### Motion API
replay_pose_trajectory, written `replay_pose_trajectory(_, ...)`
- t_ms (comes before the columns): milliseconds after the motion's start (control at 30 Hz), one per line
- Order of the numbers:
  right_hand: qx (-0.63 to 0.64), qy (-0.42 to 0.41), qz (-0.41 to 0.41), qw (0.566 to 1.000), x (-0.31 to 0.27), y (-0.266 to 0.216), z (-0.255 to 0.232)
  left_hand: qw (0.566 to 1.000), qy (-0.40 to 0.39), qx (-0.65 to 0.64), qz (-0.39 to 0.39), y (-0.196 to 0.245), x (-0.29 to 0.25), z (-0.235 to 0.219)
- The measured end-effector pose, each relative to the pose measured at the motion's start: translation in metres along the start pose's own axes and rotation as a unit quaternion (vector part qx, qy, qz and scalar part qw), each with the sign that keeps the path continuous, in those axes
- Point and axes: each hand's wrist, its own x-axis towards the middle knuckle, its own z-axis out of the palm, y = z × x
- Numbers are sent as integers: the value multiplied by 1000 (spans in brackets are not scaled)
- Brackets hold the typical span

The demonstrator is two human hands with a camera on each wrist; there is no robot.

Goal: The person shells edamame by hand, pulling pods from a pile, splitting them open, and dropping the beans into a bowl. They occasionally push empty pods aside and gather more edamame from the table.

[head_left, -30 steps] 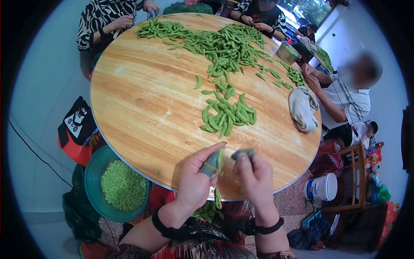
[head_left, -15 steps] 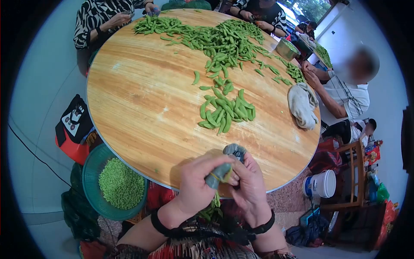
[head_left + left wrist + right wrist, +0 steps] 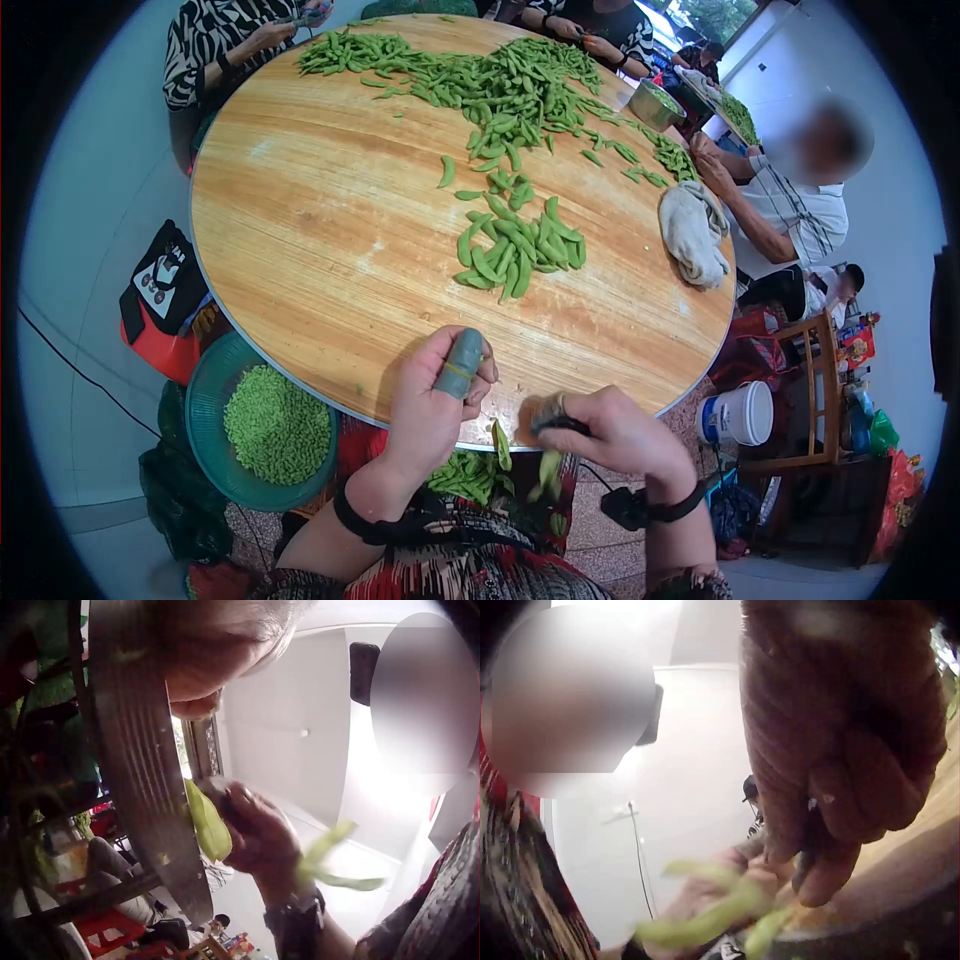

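Note:
In the head view my left hand [image 3: 425, 390] is over the near table edge, fingers curled and thumb lying along them. A grey-green thumb cover [image 3: 461, 362] with a yellow band sits on that thumb; the inside of the palm is hidden. My right hand [image 3: 625, 430], loosely bent with dark covers on thumb and forefinger, is to its right. Below it a blurred, split soybean pod [image 3: 547, 475] is in mid-air, also seen as pale green husk pieces [image 3: 705, 915] in the right wrist view. Another opened pod [image 3: 208, 821] hangs at the table edge.
On the round wooden table [image 3: 300, 240] lie a small heap of pods [image 3: 520, 245], a large pile [image 3: 520, 85] and a cloth [image 3: 692, 235]. A green basket [image 3: 205, 420] of shelled beans stands at lower left. Husks [image 3: 465, 475] gather below the edge. Other people sit around.
The hands met half a second ago and are apart now. My right hand has moved right and down, and a split pod has left it. The left hand has shifted slightly left.

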Motion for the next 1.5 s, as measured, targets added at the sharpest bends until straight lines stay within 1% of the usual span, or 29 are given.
replay_pose_trajectory(33,3,-1,4,1000,7,3,-4,1000,1,-1,-5,0,0,-1)
replay_pose_trajectory(100,-11,155,44,987,34,9,-23,999,-9,-18,-27,2,2,-1)
replay_pose_trajectory(167,-128,294,115,940,76,18,-43,999,-21,-9,-34,0,3,-4)
replay_pose_trajectory(200,-128,295,114,940,89,27,-47,999,-31,-1,-40,-1,3,-4)
replay_pose_trajectory(267,-255,277,87,922,107,42,-48,999,-22,18,-39,2,0,0)
replay_pose_trajectory(333,-255,257,93,927,101,30,-43,999,-9,32,-38,2,0,2)
replay_pose_trajectory(400,-255,234,101,933,85,16,-35,977,3,208,53,-1,-1,2)
replay_pose_trajectory(433,-211,240,98,942,73,9,-31,977,5,208,52,-2,-1,4)
replay_pose_trajectory(500,-164,247,97,950,50,-4,-25,886,-28,415,207,-6,0,8)
replay_pose_trajectory(533,-94,199,96,971,38,-12,-24,814,-47,507,280,-6,0,10)
replay_pose_trajectory(567,-25,151,92,984,29,-16,-21,813,-51,508,280,-6,1,11)
replay_pose_trajectory(633,35,133,85,987,14,-8,-10,773,-131,566,256,-7,0,14)
replay_pose_trajectory(667,93,111,76,987,8,-5,-6,772,-132,567,255,-7,-1,16)
replay_pose_trajectory(700,96,112,77,986,5,-7,-2,853,-124,477,168,-7,-3,18)
replay_pose_trajectory(733,238,153,82,956,4,-11,2,916,-112,378,78,-7,-5,19)
replay_pose_trajectory(767,375,190,84,904,3,-13,4,958,-95,270,-13,-6,-6,20)
replay_pose_trajectory(800,358,189,90,910,1,-11,7,958,-93,272,-13,-5,-7,20)
replay_pose_trajectory(867,368,205,65,904,4,-16,23,985,-111,37,-129,-3,-10,15)
replay_pose_trajectory(900,373,224,40,899,6,-18,29,985,-109,40,-128,-6,-10,13)
replay_pose_trajectory(967,359,213,36,908,4,-19,32,984,-49,172,7,-16,-9,7)
replay_pose_trajectory(1033,455,107,71,881,0,-23,31,985,-41,163,45,-23,-7,7)
replay_pose_trajectory(1067,442,114,73,887,1,-23,34,985,-35,149,84,-24,-8,7)
replay_pose_trajectory(1100,442,112,72,887,0,-25,35,985,-33,150,85,-20,-10,7)
replay_pose_trajectory(1167,527,79,114,839,-2,-29,35,993,-12,114,3,-9,-14,11)
replay_pose_trajectory(1200,527,79,113,839,-2,-27,36,993,-11,115,4,-7,-15,11)
replay_pose_trajectory(1267,585,66,56,807,-1,-22,37,997,-29,77,3,-5,-16,12)
replay_pose_trajectory(1400,569,56,48,819,2,-22,37,994,-15,106,33,-12,-12,10)
replay_pose_trajectory(1467,560,61,76,823,3,-22,37,972,-5,215,94,-17,-8,7)
replay_pose_trajectory(1500,560,59,77,823,3,-22,37,972,-4,214,93,-16,-8,5)
